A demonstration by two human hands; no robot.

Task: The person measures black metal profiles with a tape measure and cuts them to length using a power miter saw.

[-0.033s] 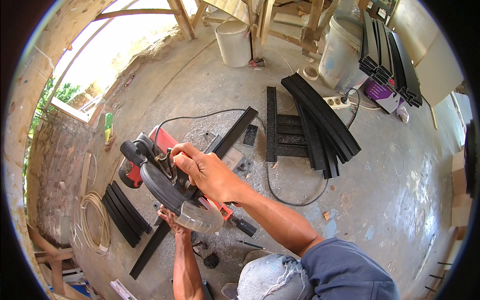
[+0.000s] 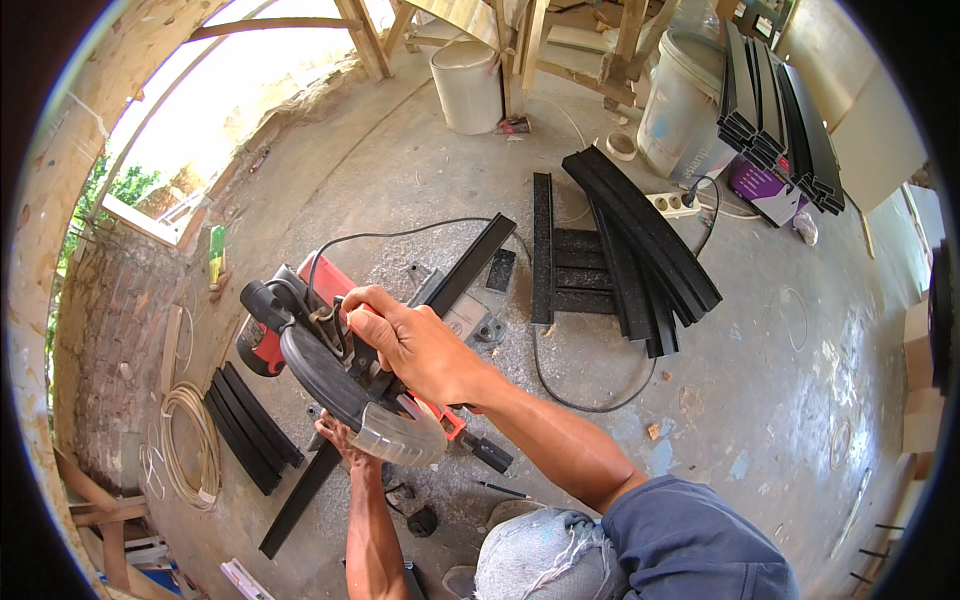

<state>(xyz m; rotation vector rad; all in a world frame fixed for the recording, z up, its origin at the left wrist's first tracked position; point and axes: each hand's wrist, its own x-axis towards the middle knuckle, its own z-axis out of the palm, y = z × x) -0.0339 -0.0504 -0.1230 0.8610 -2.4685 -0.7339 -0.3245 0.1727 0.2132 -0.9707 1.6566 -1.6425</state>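
Observation:
My right hand [image 2: 405,345] is closed around the top handle of a red and black chop saw [image 2: 300,330] that stands on the concrete floor. Its clear blade guard [image 2: 400,440] hangs low at the front. A long black metal bar [image 2: 470,265] runs diagonally under the saw, from upper right to lower left. My left hand [image 2: 340,438] holds this bar just beside the guard, and the guard partly hides its fingers. The saw's black cord [image 2: 560,385] loops away to the right.
A pile of long black bars [image 2: 640,250] lies to the right, with short cut pieces [image 2: 250,430] to the left by a cable coil [image 2: 190,440]. White buckets [image 2: 468,85] and a power strip [image 2: 675,203] stand farther back. A brick wall [image 2: 100,330] is at left.

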